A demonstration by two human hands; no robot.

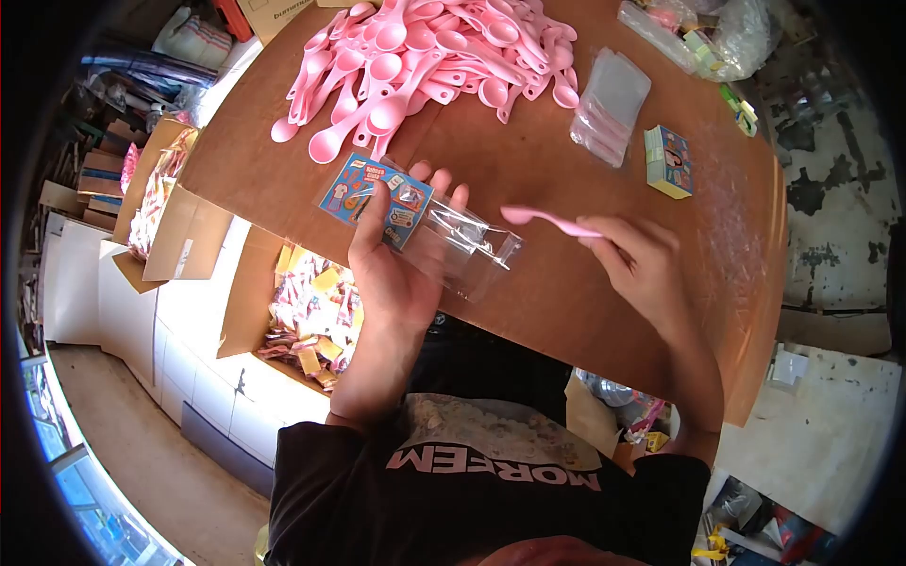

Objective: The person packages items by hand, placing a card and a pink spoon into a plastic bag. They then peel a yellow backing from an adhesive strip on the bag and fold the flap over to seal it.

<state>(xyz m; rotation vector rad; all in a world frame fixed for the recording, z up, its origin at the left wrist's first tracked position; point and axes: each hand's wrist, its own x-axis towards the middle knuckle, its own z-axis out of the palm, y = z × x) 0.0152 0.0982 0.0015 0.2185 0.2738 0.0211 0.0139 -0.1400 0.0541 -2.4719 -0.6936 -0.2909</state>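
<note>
My left hand grips a clear plastic bag with a blue printed card inside, held over the near edge of the brown table. The bag's mouth faces right. My right hand pinches a pink plastic spoon by its handle, the bowl pointing left, just at the bag's opening. A big heap of pink spoons lies at the far side of the table.
A stack of clear bags and a stack of printed cards lie right of the heap. Crumpled plastic wrap sits at the far right. Open cardboard boxes of packed items stand on the floor to the left.
</note>
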